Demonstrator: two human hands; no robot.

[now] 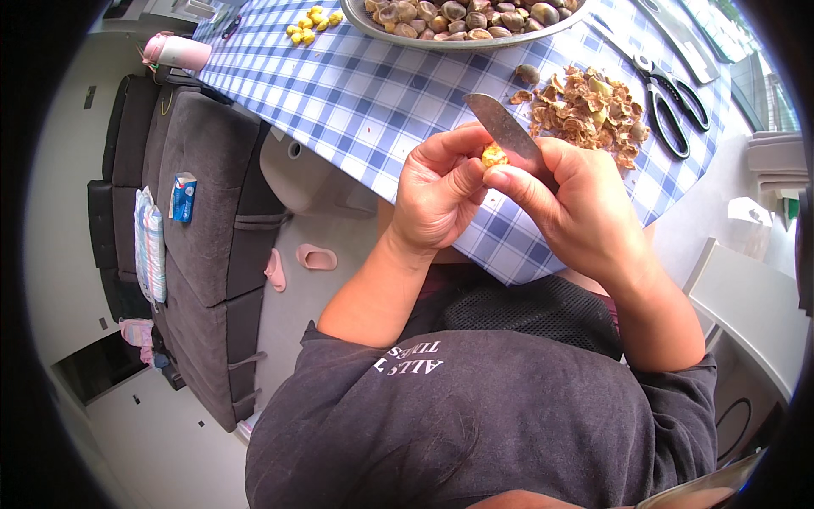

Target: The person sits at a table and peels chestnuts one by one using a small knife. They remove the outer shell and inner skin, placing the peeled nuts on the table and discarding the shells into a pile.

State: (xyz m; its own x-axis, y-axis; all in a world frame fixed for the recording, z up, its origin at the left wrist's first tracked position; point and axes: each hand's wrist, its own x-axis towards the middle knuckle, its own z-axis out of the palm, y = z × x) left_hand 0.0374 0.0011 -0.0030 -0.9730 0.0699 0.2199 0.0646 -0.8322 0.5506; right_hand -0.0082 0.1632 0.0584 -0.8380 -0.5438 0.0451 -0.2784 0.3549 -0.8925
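My left hand (442,191) holds a yellow, partly peeled chestnut (494,155) between its fingertips. A knife is in my right hand (582,203); its metal blade (502,124) points up and left, close beside the nut, and the handle is hidden by the hand. My right thumb is at the lower edge of the nut. A heap of brown shell pieces (588,111) lies beyond my right hand, with one chestnut in its shell (527,74) near it. Several peeled yellow chestnuts (308,27) lie at the far left of the table.
A metal basket (470,44) of unpeeled chestnuts stands at the table's far side. Black-handled scissors (668,105) and a broad-bladed cleaver (683,41) lie at the right. A pink bottle (181,52) stands at the far left corner of the checked tablecloth (305,95). A grey sofa (203,191) is at the left.
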